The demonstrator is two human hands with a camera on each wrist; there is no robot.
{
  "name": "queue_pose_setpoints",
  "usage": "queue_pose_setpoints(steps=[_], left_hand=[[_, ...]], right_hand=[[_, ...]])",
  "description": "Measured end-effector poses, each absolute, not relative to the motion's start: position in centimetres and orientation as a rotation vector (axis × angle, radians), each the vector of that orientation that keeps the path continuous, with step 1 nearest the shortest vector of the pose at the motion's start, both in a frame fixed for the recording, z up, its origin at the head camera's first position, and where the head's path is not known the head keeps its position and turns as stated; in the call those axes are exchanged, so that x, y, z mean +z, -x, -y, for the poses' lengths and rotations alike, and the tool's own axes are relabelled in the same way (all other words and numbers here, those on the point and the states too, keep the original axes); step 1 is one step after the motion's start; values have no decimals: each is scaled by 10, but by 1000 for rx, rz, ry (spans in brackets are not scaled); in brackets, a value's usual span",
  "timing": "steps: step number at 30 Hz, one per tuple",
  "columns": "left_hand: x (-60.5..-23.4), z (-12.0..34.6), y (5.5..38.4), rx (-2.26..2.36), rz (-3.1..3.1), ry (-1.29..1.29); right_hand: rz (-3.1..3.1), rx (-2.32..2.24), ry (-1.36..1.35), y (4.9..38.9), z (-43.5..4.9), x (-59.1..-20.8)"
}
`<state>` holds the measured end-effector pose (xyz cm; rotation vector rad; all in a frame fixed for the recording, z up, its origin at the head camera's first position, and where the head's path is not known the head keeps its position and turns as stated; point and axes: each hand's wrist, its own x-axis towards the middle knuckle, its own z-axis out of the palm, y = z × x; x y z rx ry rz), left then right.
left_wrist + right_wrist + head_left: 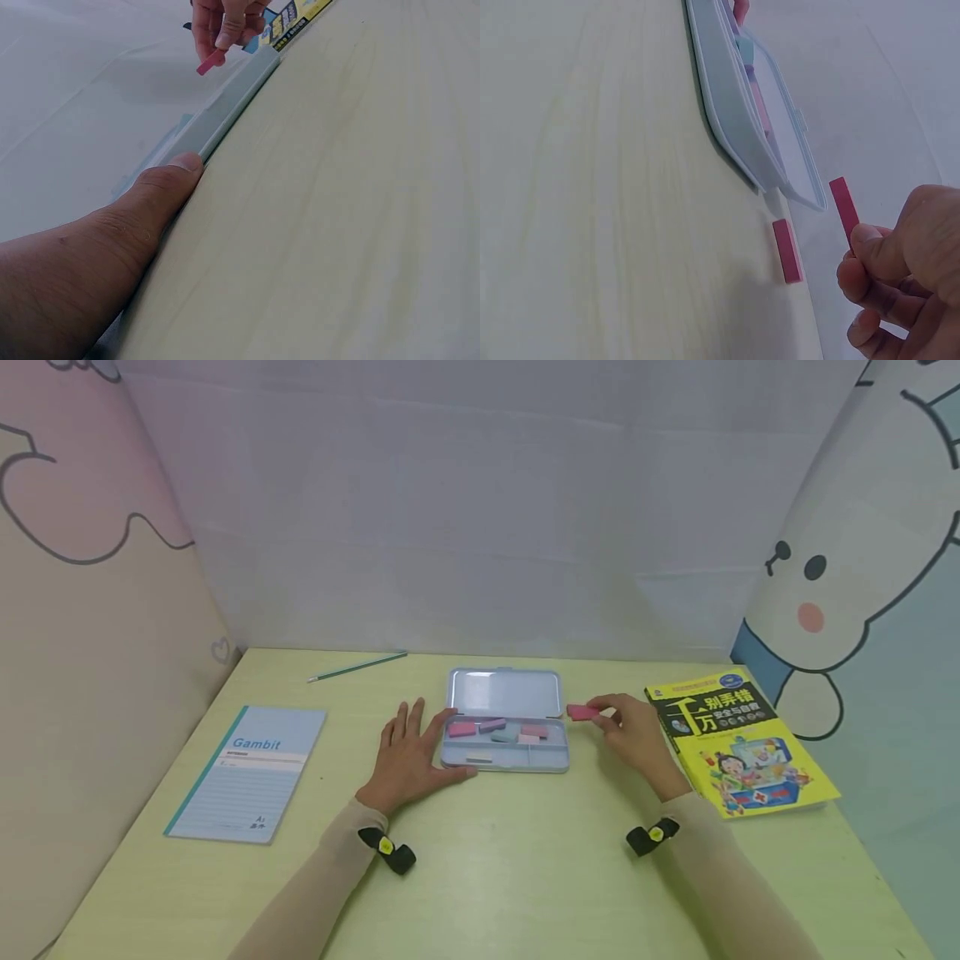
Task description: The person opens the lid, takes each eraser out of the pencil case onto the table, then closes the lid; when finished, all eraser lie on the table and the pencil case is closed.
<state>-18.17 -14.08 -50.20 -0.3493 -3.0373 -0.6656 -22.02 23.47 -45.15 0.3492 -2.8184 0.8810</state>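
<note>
A pale blue pencil case (504,770) lies with its lid (504,692) folded back on the table. Several small eraser-like blocks in pink, purple, blue-green and white sit inside it. My left hand (408,764) is spread at its left end, thumb against the front edge and index finger near the hinge. Just past the case's right end, my right hand (633,739) pinches a flat dark-pink block (844,208), probably an eraser, between thumb and fingers. The right wrist view shows another dark-pink block (787,251) on the tabletop beside the case.
A "Gambit" notebook (247,785) lies on the left. Behind it is a green pencil (358,667) near the table's back edge. A yellow book (757,760) lies close by my right forearm. A white sheet (465,510) hangs behind the table.
</note>
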Motion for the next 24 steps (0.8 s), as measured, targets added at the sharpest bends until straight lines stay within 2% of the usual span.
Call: queue_pose_setpoints(steps=[10,24], left_hand=[[-501,140,181,-659,3033,359],[-501,140,182,-651,3046,348]], right_hand=[[2838,755,-256,230,-256,-453],[3023,594,-130,242,-262,-457]])
